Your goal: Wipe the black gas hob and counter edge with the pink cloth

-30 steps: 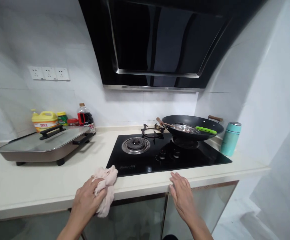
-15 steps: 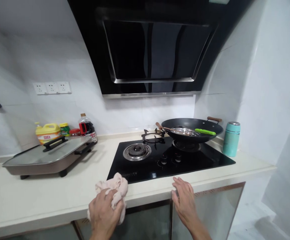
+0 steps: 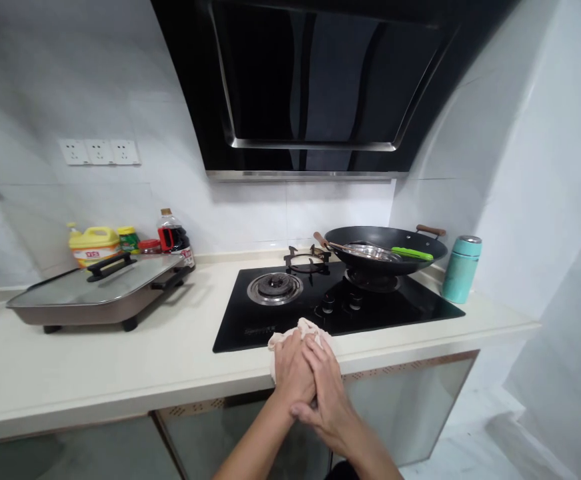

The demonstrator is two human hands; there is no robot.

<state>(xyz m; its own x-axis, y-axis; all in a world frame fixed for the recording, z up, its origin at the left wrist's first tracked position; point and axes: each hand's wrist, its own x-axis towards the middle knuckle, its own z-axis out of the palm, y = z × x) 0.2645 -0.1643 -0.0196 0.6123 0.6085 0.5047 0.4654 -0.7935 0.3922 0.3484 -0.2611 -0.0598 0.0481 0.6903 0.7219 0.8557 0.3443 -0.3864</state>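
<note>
A pale pink cloth (image 3: 306,328) lies bunched at the front edge of the black glass gas hob (image 3: 265,337), partly over the counter edge. My left hand (image 3: 291,370) is closed on the cloth from above. Pressed against its side, my right hand (image 3: 326,383) has its fingers curled onto the same cloth and its thumb across the left wrist. Most of the cloth is hidden under both hands. Behind them are the hob's knobs (image 3: 328,304) and the left burner (image 3: 275,288).
A black wok (image 3: 385,263) holding a metal lid and a green-handled utensil sits on the right burner. A pan stand (image 3: 308,263) lies behind. A turquoise flask (image 3: 462,270) stands right; a lidded electric pan (image 3: 95,300) and bottles (image 3: 175,240) are left. The range hood (image 3: 320,87) overhangs.
My left hand has moved right with the cloth, from the hob's left front corner to its front middle. My right hand has come left from the counter edge to join it on the cloth.
</note>
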